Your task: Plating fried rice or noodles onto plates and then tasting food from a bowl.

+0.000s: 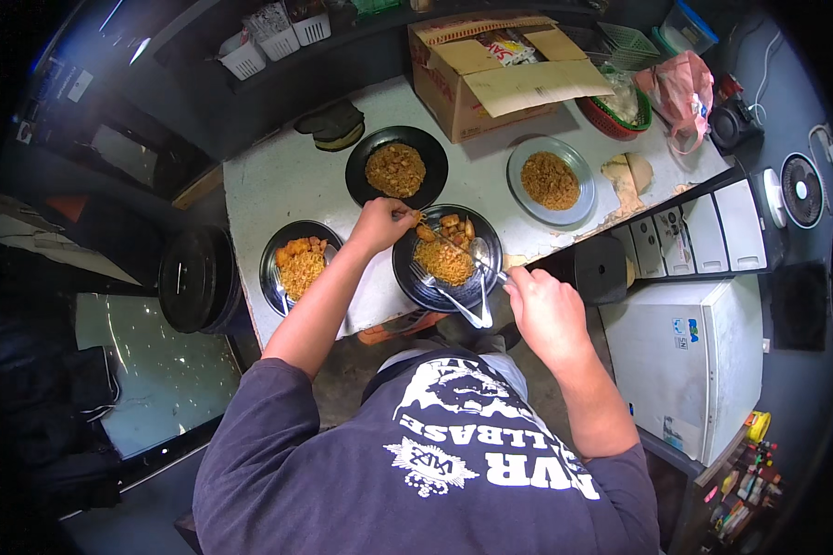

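My left hand (386,223) pinches a small bit of noodle or food above the upper left rim of a black plate (406,295). My right hand (543,305) grips the handle of a metal utensil (496,272), whose thin end reaches over that plate; its kind is unclear. On the plate lie noodles (446,262), browned food pieces (451,222), a fork (427,279) and a spoon (480,250). To the left, another black plate (267,260) holds noodles, orange-brown pieces and cutlery. Behind, a black plate (361,166) and a grey plate (517,198) each bear a mound of fried rice or noodles.
An open cardboard box (437,83) stands at the table's back, beside a red and green basket (611,121) and a pink plastic bag (677,90). Dark cloths or mitts (332,125) lie at the back left. A lidded black bin (187,277) stands left, a white fridge (666,354) right.
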A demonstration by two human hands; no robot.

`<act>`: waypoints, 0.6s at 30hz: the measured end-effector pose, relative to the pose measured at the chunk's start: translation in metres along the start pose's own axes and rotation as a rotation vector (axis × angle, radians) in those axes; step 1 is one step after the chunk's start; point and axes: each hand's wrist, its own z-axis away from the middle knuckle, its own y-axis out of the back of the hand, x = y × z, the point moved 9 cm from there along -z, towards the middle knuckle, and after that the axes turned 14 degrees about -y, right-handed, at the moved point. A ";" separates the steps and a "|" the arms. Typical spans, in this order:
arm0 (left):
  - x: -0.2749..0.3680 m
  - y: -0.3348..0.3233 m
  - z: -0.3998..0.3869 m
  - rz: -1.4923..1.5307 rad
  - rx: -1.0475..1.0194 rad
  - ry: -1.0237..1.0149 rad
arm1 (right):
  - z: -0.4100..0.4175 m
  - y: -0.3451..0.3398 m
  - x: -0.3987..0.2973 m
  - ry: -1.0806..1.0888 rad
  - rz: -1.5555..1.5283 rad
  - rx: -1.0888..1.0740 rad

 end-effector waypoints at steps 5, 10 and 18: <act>0.007 -0.014 -0.001 0.037 -0.004 0.014 | 0.011 -0.027 0.014 -0.070 -0.151 -0.054; 0.034 -0.017 -0.006 0.103 0.010 -0.103 | 0.031 -0.042 0.018 -0.172 -0.297 -0.132; 0.012 -0.023 0.027 0.116 -0.047 0.036 | 0.057 -0.014 0.047 -0.253 -0.355 -0.124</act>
